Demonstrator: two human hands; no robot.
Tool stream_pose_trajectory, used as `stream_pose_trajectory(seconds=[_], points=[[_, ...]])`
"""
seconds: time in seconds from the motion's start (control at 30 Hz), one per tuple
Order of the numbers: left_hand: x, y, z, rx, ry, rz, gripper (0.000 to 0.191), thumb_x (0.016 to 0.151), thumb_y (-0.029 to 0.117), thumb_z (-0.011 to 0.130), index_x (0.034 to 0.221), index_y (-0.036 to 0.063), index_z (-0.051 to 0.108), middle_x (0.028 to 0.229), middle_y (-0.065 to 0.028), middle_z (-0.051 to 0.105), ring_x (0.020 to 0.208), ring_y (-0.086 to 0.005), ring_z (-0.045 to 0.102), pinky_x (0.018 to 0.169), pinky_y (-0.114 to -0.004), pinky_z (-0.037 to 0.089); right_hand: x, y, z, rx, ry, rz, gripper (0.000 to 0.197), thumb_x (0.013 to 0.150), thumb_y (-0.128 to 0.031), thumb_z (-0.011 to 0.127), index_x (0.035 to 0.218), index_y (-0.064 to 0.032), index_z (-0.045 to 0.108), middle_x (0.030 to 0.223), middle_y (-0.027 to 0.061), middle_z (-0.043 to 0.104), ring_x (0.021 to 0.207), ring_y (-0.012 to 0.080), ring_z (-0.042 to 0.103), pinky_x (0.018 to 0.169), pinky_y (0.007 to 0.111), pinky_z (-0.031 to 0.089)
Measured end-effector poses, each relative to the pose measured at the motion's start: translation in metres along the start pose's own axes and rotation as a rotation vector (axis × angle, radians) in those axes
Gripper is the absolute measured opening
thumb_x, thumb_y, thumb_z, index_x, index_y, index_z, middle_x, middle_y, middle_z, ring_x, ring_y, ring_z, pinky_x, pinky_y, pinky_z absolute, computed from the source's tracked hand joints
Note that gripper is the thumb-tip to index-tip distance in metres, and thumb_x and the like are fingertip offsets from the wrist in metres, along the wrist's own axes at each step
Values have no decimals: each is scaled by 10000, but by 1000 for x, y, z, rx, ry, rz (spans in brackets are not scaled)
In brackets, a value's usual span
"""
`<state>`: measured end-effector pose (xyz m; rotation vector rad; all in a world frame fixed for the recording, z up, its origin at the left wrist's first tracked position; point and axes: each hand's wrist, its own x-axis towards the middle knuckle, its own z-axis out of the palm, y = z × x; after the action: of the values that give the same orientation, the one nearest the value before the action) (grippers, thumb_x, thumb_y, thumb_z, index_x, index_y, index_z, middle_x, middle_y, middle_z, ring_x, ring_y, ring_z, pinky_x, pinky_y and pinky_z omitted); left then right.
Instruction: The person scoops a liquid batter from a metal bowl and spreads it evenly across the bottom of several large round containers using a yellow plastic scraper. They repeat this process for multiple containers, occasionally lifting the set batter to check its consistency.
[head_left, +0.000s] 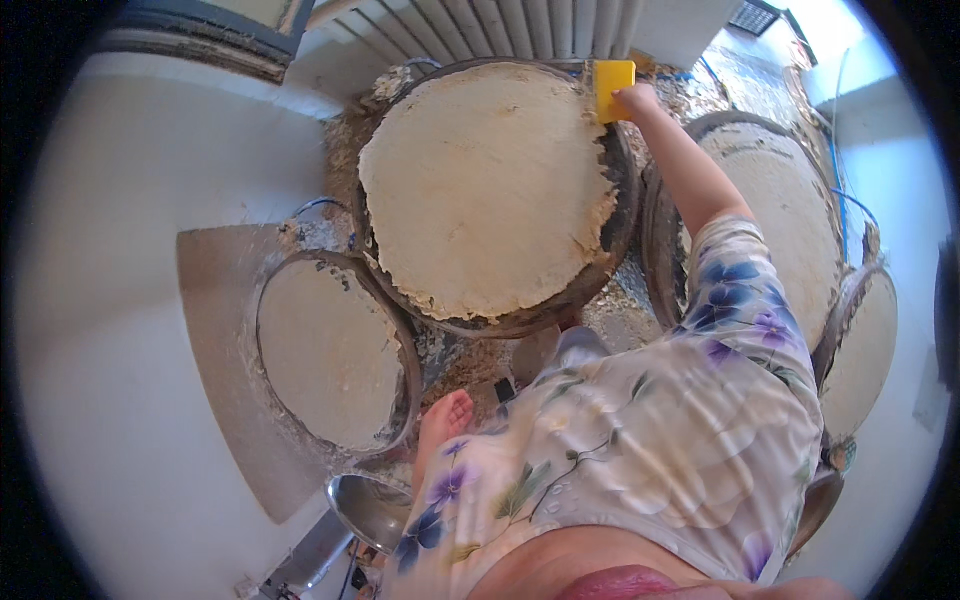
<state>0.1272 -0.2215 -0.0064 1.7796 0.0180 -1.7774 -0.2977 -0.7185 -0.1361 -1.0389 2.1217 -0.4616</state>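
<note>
My right hand (636, 99) is closed on a yellow scraper (613, 91) at the far right rim of a large round griddle (621, 217). A thin, pale, ragged-edged sheet of batter or flatbread (487, 187) covers most of that griddle. The scraper is upright at the sheet's edge. Lower down, my left hand (450, 412) hangs near my body with its fingers loosely curled and nothing seen in it. It is close to a smaller round griddle (409, 375) on the left, which also bears a pale sheet (330, 356).
Another griddle with a pale sheet (780, 195) stands at the right, and a smaller one (862, 352) beyond my sleeve. A metal bowl (367, 510) is at the lower left. Crumbs and flakes lie between the griddles. A radiator (510, 30) stands behind.
</note>
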Motion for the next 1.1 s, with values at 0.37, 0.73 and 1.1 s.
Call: stream_pose_trajectory(seconds=[0.37, 0.73, 1.1], points=[[-33, -80, -26, -264, 220, -76, 303, 873, 219, 465, 1095, 16, 500, 1032, -79, 555, 953, -173, 542, 786, -297, 458, 14, -198, 114, -423, 42, -489, 274, 742, -279, 560, 933, -98, 637, 970, 119, 611, 912, 262, 582, 771, 354, 464], [-65, -152, -18, -236, 316, 11, 317, 851, 244, 500, 1069, 14, 515, 1041, -82, 554, 972, -186, 534, 807, -303, 446, -102, -309, 259, -614, -28, -1008, 255, 807, -188, 425, 955, -119, 621, 1010, 109, 600, 947, 271, 570, 799, 427, 403], [-79, -168, -16, -307, 343, 61, 361, 719, 84, 596, 1073, 82, 526, 1003, -67, 584, 957, -153, 551, 779, -277, 437, -261, -272, 330, -725, -399, -1701, 178, 684, -163, 543, 827, -126, 642, 827, 107, 627, 818, 283, 603, 659, 412, 480]])
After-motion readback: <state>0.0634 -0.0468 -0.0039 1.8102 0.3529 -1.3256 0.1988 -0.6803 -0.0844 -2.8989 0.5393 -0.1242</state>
